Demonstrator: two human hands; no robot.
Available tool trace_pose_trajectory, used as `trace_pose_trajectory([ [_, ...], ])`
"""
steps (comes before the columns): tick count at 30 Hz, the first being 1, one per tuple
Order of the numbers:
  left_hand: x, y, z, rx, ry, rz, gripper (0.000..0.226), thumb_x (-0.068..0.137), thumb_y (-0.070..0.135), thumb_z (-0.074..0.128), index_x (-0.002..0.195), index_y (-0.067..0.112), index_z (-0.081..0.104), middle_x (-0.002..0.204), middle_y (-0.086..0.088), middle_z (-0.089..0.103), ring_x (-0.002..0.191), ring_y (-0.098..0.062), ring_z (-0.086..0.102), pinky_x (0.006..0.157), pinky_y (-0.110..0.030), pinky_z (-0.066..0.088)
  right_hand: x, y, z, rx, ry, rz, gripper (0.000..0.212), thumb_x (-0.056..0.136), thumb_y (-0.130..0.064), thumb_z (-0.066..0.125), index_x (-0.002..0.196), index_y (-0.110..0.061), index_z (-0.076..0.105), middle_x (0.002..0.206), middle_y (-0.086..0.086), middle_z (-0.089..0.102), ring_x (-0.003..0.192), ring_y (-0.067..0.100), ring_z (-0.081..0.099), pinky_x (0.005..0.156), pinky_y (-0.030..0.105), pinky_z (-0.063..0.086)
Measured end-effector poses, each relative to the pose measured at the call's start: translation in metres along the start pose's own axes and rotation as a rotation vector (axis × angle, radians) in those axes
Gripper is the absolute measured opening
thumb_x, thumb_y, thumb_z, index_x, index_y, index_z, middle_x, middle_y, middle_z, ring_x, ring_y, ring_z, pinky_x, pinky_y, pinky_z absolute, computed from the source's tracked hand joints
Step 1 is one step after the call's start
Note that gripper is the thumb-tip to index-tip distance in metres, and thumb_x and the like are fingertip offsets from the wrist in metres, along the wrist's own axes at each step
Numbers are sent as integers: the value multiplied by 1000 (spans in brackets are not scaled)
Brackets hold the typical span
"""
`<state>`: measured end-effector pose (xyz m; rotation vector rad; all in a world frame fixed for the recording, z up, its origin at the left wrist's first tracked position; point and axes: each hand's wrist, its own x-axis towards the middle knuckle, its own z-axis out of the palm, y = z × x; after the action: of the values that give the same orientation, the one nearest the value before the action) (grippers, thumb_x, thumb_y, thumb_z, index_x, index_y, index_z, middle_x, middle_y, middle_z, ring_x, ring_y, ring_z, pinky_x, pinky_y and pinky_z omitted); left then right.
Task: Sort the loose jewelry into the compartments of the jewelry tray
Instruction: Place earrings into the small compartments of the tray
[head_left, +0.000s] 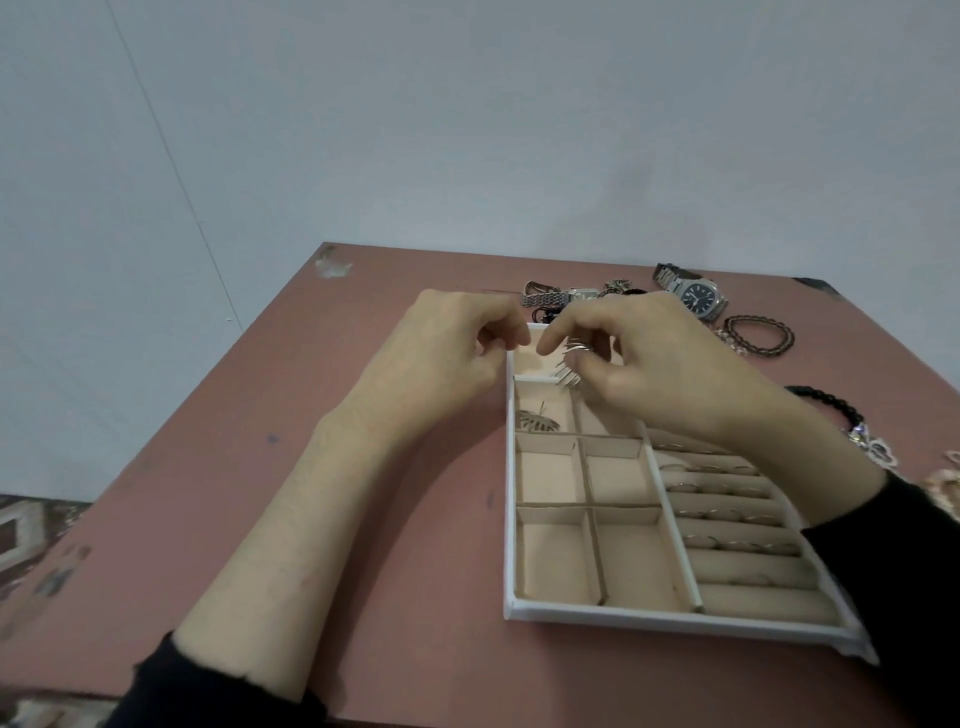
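A white jewelry tray (511, 561) with beige compartments lies on the pink table. My right hand (654, 364) hovers over the tray's far end and pinches a silver spiked earring (571, 364) above the far left compartments. My left hand (452, 348) is at the tray's far left corner, its fingers curled against the rim. A silver leaf-shaped earring (537, 421) lies in the second compartment on the left. Several rings (722, 488) sit in the ring rolls on the right side.
Loose jewelry lies beyond and right of the tray: a dark-faced steel watch (698, 297), a mesh-band watch (550, 297), a brown bead bracelet (758, 335), a black bead bracelet (826, 402) and small pieces at the right edge (878, 452).
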<state>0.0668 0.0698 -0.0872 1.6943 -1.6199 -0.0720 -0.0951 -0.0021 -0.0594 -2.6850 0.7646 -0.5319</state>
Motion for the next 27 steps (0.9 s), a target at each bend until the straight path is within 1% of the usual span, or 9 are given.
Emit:
trace_pose_trajectory([
  [3,-1,1,0,0,-4,11,32,68,11,43,83,19,70,77,8,69,72,-10,61,74,-31,51,2,-2,-1,-36,-96,-10,28,84,-6,51,89,-24,72,68,1,65,62,10,55,60,13,38],
  [6,0,1,-1,0,-2,5,33,66,13,41,82,18,70,76,6,69,72,-10,61,73,-30,51,8,-5,3,-124,-160,-26,23,84,-14,54,88,-25,73,74,-3,69,70,10,59,71,29,48],
  [7,0,1,-1,-1,-4,5,33,66,13,41,81,18,70,76,6,69,71,-9,60,73,-30,50,10,-6,4,-140,-182,-24,19,85,-17,57,88,-25,74,76,-4,70,73,9,60,73,30,48],
  [10,-1,2,-1,1,-11,-1,32,66,13,41,81,18,69,75,6,69,70,-9,60,72,-30,50,13,-9,6,-175,-229,-38,13,82,-18,62,86,-22,75,76,-5,71,71,6,58,68,21,43],
  [13,-1,3,-1,-2,-3,-14,30,67,12,43,81,18,69,76,7,69,71,-8,60,72,-27,50,14,-12,6,-247,-240,-70,12,79,-15,64,82,-20,75,61,-12,57,63,6,51,63,20,38],
  [16,-2,3,-1,-1,-7,0,28,70,4,47,81,17,69,77,6,69,71,-8,59,72,-26,48,14,-15,6,-320,-238,-89,15,79,-12,60,77,-17,74,52,-13,48,59,9,50,65,26,46],
  [20,-1,2,-2,5,-12,10,28,71,-1,49,80,17,69,73,7,66,69,-8,58,71,-26,47,15,-22,5,-373,-274,-118,17,77,-7,54,64,-14,63,55,-4,49,65,24,59,67,37,53],
  [23,0,1,-2,9,-15,12,30,67,7,44,80,18,69,70,10,64,68,-7,57,71,-24,48,15,-27,5,-395,-293,-114,22,79,-5,51,62,-19,51,57,-2,43,72,28,60,69,38,52],
  [27,0,1,-1,2,-18,9,31,66,9,42,79,19,68,69,12,62,66,-6,56,70,-24,49,16,-27,6,-426,-219,-115,16,80,-5,49,73,-9,64,71,10,58,76,30,61,71,40,52],
])
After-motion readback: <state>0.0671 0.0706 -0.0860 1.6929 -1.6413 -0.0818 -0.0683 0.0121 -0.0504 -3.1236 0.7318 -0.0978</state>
